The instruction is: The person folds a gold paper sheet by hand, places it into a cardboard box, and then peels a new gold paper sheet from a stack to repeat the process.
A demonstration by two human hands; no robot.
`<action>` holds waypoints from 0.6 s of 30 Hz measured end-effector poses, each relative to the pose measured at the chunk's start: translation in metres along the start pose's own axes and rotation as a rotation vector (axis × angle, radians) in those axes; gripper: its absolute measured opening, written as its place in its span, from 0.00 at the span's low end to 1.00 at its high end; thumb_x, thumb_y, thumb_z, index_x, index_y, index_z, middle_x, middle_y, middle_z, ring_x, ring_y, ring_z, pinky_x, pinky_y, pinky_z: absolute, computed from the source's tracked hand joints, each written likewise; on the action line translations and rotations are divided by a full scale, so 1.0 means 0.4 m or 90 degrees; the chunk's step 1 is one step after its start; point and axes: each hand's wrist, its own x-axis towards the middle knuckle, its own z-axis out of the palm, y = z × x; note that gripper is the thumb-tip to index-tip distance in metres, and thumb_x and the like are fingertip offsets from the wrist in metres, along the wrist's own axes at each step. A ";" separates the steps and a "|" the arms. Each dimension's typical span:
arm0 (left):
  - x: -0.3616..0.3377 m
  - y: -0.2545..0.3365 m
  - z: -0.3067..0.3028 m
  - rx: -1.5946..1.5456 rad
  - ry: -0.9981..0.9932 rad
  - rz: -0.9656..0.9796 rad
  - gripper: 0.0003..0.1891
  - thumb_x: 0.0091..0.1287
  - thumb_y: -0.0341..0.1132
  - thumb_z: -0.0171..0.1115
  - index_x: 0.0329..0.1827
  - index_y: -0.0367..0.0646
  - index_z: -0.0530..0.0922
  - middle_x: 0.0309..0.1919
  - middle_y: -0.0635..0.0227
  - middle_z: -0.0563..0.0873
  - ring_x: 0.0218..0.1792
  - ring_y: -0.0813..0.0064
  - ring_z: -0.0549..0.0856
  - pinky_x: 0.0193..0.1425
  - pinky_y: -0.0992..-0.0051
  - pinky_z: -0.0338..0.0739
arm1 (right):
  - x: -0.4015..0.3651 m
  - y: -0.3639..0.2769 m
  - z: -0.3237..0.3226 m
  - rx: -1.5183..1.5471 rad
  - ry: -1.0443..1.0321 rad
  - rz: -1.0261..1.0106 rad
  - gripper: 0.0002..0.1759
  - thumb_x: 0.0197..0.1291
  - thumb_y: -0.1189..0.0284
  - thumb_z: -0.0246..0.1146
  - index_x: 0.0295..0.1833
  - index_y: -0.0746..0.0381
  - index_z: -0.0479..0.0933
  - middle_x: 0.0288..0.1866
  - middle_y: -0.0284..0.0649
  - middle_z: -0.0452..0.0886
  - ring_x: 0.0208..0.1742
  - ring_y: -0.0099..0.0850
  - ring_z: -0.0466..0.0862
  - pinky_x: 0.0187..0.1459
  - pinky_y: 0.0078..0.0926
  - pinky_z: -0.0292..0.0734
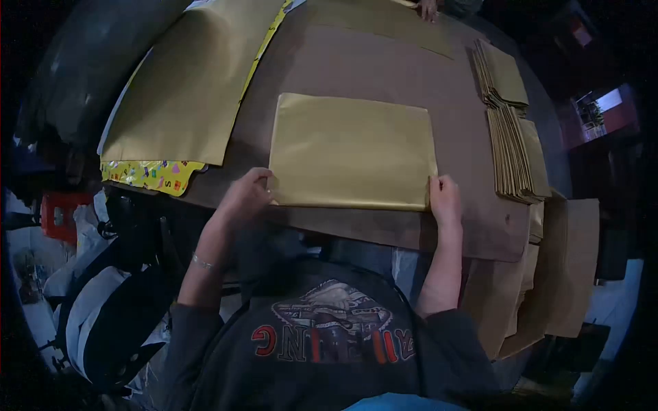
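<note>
A gold-brown sheet of paper (353, 152), apparently folded, lies flat in front of me with its long side towards my body. My left hand (248, 194) pinches its near left edge between thumb and fingers. At the near right edge, my right hand (445, 198) grips the same sheet, fingers curled in and thumb along the side. Both wrists come in over the table's near edge.
A brown table (384, 58) carries large gold-brown sheets (181, 82) at left, over yellow patterned wrapping (147, 175). Folded paper stacks (510, 154) line the right side. An open cardboard box (565, 260) stands below them. Another person's hand (430, 9) rests at the far edge.
</note>
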 end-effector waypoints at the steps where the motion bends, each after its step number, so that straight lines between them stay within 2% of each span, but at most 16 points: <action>1: 0.004 -0.015 0.005 0.046 0.019 0.023 0.24 0.58 0.30 0.70 0.58 0.40 0.75 0.28 0.61 0.86 0.31 0.71 0.86 0.38 0.72 0.79 | 0.000 0.002 -0.007 -0.002 0.004 0.007 0.22 0.70 0.57 0.53 0.41 0.66 0.79 0.44 0.57 0.83 0.49 0.56 0.81 0.49 0.49 0.75; 3: 0.003 -0.015 0.007 0.091 0.035 0.050 0.23 0.58 0.31 0.70 0.57 0.40 0.75 0.29 0.60 0.86 0.31 0.69 0.87 0.38 0.71 0.80 | -0.009 -0.012 -0.022 -0.044 -0.036 0.004 0.22 0.69 0.56 0.53 0.43 0.66 0.79 0.45 0.56 0.83 0.50 0.55 0.81 0.50 0.49 0.75; 5: -0.006 0.006 -0.007 0.035 -0.002 0.038 0.23 0.58 0.31 0.71 0.57 0.42 0.75 0.28 0.58 0.86 0.31 0.66 0.86 0.40 0.69 0.80 | 0.001 0.005 0.000 -0.060 -0.038 0.022 0.22 0.69 0.56 0.53 0.45 0.66 0.79 0.45 0.55 0.83 0.52 0.54 0.81 0.51 0.50 0.74; 6: -0.004 -0.004 -0.005 0.036 -0.005 0.041 0.23 0.58 0.31 0.71 0.57 0.42 0.75 0.28 0.58 0.86 0.31 0.66 0.86 0.40 0.69 0.80 | -0.001 0.008 0.007 -0.058 0.010 0.001 0.22 0.69 0.56 0.54 0.41 0.66 0.79 0.41 0.55 0.83 0.47 0.55 0.81 0.47 0.50 0.75; 7: -0.001 -0.021 0.000 0.026 -0.017 0.044 0.22 0.60 0.27 0.69 0.57 0.40 0.74 0.27 0.66 0.81 0.29 0.76 0.80 0.36 0.75 0.76 | -0.003 0.010 0.011 -0.055 0.059 -0.020 0.22 0.68 0.56 0.56 0.37 0.67 0.79 0.38 0.56 0.83 0.43 0.56 0.82 0.44 0.50 0.75; 8: 0.001 -0.030 0.003 0.016 -0.029 0.045 0.21 0.61 0.23 0.67 0.57 0.38 0.73 0.25 0.74 0.77 0.28 0.85 0.74 0.33 0.81 0.73 | -0.004 0.007 0.011 -0.055 0.060 -0.017 0.22 0.68 0.56 0.56 0.37 0.67 0.79 0.38 0.56 0.83 0.43 0.56 0.82 0.44 0.50 0.75; 12: -0.008 -0.007 0.002 0.028 -0.038 0.032 0.22 0.60 0.21 0.67 0.57 0.38 0.73 0.25 0.76 0.77 0.27 0.86 0.74 0.33 0.81 0.72 | -0.005 0.000 0.012 -0.068 0.057 0.002 0.23 0.68 0.54 0.55 0.38 0.65 0.78 0.37 0.55 0.83 0.43 0.55 0.82 0.43 0.50 0.75; 14: -0.011 -0.004 0.006 0.076 0.001 0.057 0.22 0.59 0.21 0.67 0.57 0.39 0.74 0.23 0.76 0.77 0.27 0.85 0.74 0.32 0.81 0.72 | -0.005 -0.004 0.010 -0.063 0.065 -0.001 0.23 0.68 0.53 0.55 0.39 0.65 0.78 0.36 0.55 0.83 0.43 0.55 0.82 0.43 0.50 0.75; 16: -0.011 -0.010 0.011 0.078 0.019 0.084 0.22 0.59 0.21 0.67 0.57 0.38 0.74 0.23 0.74 0.77 0.26 0.85 0.74 0.32 0.80 0.72 | -0.008 -0.024 -0.008 -0.071 -0.018 0.062 0.23 0.71 0.53 0.51 0.47 0.63 0.78 0.45 0.55 0.83 0.49 0.56 0.81 0.52 0.51 0.74; 18: -0.012 -0.015 0.013 0.080 0.039 0.110 0.21 0.59 0.21 0.68 0.56 0.38 0.74 0.22 0.73 0.77 0.25 0.84 0.74 0.32 0.80 0.73 | -0.018 -0.040 -0.025 -0.055 -0.008 0.061 0.24 0.70 0.52 0.52 0.47 0.63 0.78 0.45 0.56 0.83 0.49 0.56 0.81 0.52 0.51 0.74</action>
